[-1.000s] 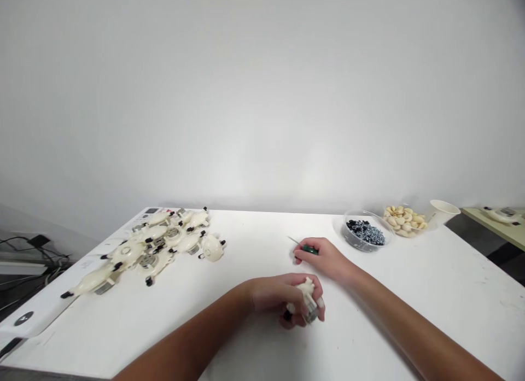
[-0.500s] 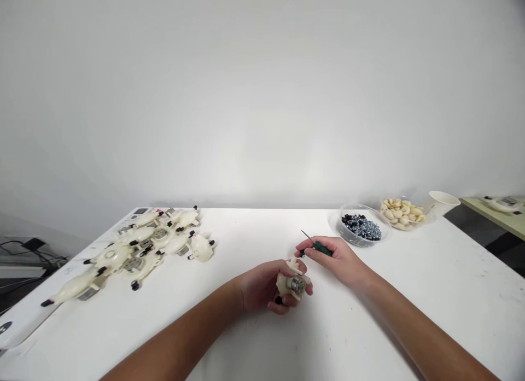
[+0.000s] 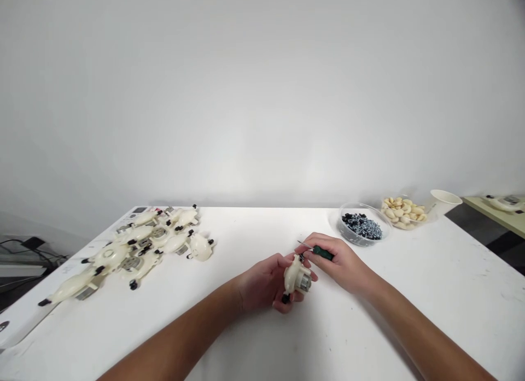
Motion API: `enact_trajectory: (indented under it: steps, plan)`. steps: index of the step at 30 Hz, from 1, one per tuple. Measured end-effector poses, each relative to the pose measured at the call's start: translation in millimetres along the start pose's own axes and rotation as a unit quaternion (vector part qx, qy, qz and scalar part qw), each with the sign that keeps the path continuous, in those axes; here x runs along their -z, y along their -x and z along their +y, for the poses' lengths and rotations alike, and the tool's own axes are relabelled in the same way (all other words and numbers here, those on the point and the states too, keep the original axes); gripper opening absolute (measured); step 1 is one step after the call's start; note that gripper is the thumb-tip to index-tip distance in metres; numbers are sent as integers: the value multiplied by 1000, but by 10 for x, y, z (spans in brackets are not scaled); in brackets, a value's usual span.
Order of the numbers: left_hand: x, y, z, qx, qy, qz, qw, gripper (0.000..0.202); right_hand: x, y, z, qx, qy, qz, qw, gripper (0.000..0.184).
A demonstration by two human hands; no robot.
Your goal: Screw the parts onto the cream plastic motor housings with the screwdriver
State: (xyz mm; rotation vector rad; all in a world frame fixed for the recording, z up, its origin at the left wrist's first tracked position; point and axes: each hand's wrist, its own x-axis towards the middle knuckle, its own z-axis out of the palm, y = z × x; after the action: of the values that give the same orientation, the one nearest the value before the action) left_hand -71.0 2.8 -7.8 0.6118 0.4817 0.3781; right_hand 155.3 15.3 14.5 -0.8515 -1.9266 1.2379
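My left hand [image 3: 268,282] is closed around a cream plastic housing [image 3: 292,276] with a grey metal cylinder [image 3: 304,283] set in its side and a black piece [image 3: 285,298] at its lower end. My right hand [image 3: 334,258] grips a screwdriver [image 3: 323,253] with a dark green handle, its shaft pointing left. Those right fingertips also pinch a small black piece [image 3: 302,257] at the top end of the housing. Whether it sits fully on the housing I cannot tell.
Several similar cream housings [image 3: 110,255] with black ends lie grouped at the left. At the back right stand a clear bowl [image 3: 365,240] of black pieces and screws, a clear container of cream oval parts [image 3: 404,212] and a paper cup [image 3: 443,203]. Another table [image 3: 500,214] is beyond.
My left hand has turned the housing more upright. My right fingertips have brought the small black piece to its top end, and the screwdriver lies flatter.
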Motion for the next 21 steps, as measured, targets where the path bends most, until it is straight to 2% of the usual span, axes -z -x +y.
enact_trajectory:
  steps: [5,9,13,21]
  plan:
    - [-66,18,36,-10,-25,1,1000,37,12,5,-28,-4,-16,9,1000,25]
    - [-95,18,36,-11,-26,12,1000,36,67,11,-42,14,41,6,999,24]
    - [-77,7,10,8,-29,30,999,49,102,20,-44,33,90,-2,995,21]
    - [-44,8,23,23,-43,21,999,51,85,47,-117,20,41,-19,999,21]
